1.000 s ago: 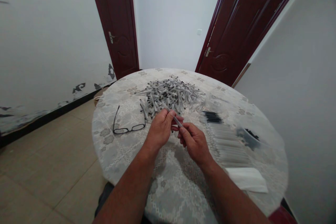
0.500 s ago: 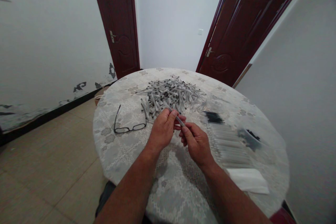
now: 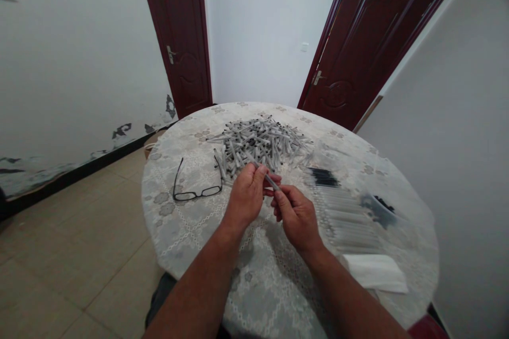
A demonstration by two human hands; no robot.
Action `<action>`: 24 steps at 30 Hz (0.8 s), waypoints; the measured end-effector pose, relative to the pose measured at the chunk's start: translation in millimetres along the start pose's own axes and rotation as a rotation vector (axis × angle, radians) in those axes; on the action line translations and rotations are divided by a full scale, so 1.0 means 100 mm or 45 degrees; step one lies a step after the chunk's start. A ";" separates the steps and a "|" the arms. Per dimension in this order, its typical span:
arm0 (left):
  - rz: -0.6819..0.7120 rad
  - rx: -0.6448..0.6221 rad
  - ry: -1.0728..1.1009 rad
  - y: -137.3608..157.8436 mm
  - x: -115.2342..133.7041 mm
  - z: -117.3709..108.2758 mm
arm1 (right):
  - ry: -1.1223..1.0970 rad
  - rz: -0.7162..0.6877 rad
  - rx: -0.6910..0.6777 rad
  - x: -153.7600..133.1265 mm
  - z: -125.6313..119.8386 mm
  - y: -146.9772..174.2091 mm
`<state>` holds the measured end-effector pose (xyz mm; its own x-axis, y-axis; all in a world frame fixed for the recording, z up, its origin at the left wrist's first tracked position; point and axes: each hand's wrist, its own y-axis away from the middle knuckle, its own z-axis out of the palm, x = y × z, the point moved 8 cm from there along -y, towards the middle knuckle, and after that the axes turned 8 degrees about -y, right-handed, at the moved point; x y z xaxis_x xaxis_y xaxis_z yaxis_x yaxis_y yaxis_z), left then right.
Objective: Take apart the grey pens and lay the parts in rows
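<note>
A slim grey pen (image 3: 272, 182) is held slantwise between my two hands, just in front of a large pile of similar pens (image 3: 258, 140) with dark ends. My left hand (image 3: 247, 190) grips its upper end between thumb and fingers. At the lower end, my right hand (image 3: 295, 216) pinches it with thumb and forefinger. Fingers cover both ends of the pen. To the right of my right hand lies a row of clear tubes (image 3: 350, 220). Beyond that row is a bunch of thin black pieces (image 3: 324, 177).
Eyeglasses (image 3: 198, 194) lie left of my hands on the round table with a patterned cloth (image 3: 186, 238). On the right are a small container of black pieces (image 3: 379, 212), a folded white cloth or tissue (image 3: 376, 273) and clear plastic wrap (image 3: 334, 152).
</note>
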<state>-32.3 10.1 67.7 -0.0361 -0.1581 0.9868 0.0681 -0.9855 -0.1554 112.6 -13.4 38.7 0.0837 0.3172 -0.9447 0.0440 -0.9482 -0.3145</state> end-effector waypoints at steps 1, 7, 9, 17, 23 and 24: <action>0.038 0.053 -0.021 0.01 0.03 -0.03 | 0.012 0.003 0.031 0.00 -0.01 0.00; 0.002 0.103 0.035 -0.05 -0.03 -0.11 | -0.042 0.062 -0.055 0.10 0.03 0.00; -0.015 0.107 0.046 -0.09 -0.06 -0.14 | 0.013 0.049 -0.074 0.14 0.02 -0.02; 0.094 0.063 -0.317 -0.17 0.01 -0.19 | 0.459 0.126 -0.253 0.19 -0.28 -0.22; -0.032 -0.099 -0.243 -0.14 0.00 -0.10 | 0.622 0.239 -0.195 0.08 -0.78 -0.42; -0.041 -0.121 -0.231 -0.13 0.01 -0.08 | 0.631 0.245 -0.131 0.05 -0.89 -0.50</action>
<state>-41.3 22.0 70.2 0.1437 -0.1211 0.9822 -0.0249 -0.9926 -0.1187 199.7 37.0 57.8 0.5580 0.1310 -0.8194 0.0768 -0.9914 -0.1062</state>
